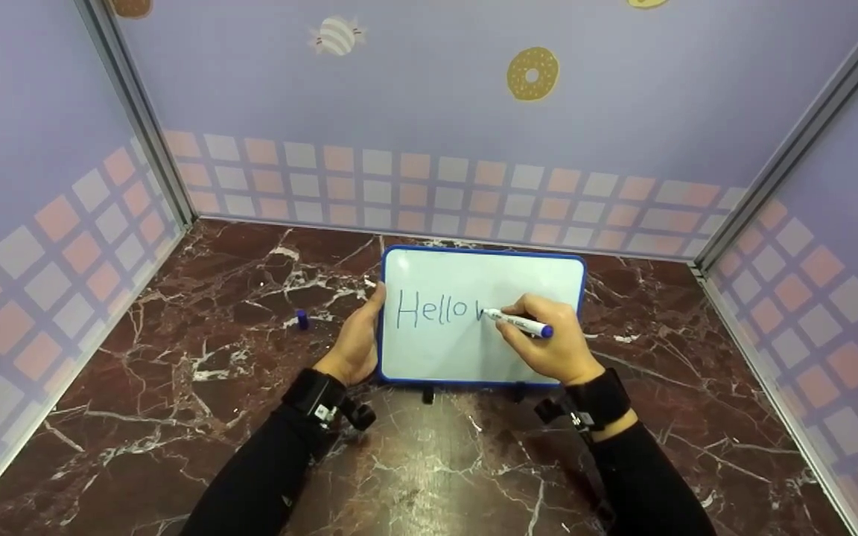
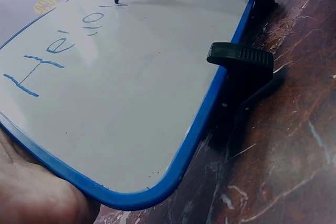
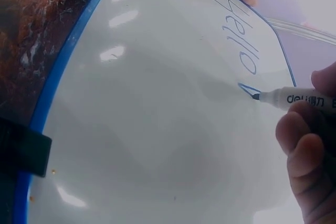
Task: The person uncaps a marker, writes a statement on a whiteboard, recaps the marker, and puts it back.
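Holding the whiteboard (image 1: 455,356) by its left edge with our left hand (image 1: 358,340), right-hand grip (image 1: 559,345) pinching the marker (image 1: 522,323), we'd go light, level with "Hello" (image 1: 442,308).

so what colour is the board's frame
The frame is blue; it shows best in the left wrist view.

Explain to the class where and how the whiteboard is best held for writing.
Probably hold the whiteboard by the left side of its blue rim, coming from the left. That slim, straight side gives a grip beside the lettering, not on it; the black clips sit on the near edge; and the right hand could move the marker freely.
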Demonstrator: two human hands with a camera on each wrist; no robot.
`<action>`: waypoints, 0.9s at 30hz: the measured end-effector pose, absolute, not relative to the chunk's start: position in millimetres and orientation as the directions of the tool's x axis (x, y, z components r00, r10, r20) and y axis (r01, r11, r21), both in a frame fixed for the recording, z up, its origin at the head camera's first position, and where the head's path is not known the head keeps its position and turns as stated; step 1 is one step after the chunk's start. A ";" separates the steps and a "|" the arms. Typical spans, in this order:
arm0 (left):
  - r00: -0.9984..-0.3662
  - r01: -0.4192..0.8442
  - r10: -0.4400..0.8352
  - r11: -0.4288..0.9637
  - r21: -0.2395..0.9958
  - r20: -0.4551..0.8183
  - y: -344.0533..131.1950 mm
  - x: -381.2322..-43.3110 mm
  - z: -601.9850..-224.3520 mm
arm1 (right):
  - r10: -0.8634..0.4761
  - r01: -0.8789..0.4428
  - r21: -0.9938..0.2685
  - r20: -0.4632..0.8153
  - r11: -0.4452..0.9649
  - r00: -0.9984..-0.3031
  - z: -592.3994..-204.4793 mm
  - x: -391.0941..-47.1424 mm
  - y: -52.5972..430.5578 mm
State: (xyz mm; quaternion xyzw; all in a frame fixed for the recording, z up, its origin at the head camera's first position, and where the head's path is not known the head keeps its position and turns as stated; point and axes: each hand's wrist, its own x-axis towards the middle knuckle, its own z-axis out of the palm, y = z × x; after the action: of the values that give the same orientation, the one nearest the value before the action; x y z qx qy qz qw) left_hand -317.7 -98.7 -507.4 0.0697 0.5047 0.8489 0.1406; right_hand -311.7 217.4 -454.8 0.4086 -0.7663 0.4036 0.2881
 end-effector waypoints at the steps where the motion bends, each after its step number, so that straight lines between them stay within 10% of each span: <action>1: -0.950 -0.169 0.310 -0.452 0.876 -0.023 -98.5 -317.7 -507.4 | -0.391 -0.860 -0.381 0.774 0.340 -0.498 -454.6 -311.8 217.5; 27: -0.957 -0.167 0.288 -0.454 0.875 -0.033 -97.7 -317.2 -505.7 | -0.355 -0.868 -0.340 0.811 0.361 -0.466 -452.5 -311.9 217.5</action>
State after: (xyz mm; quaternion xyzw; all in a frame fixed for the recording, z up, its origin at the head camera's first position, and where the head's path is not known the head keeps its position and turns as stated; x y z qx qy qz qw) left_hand -317.2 -97.7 -505.7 0.0599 0.5052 0.8505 0.1338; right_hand -311.9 217.5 -452.5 0.4029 -0.7588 0.3962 0.3238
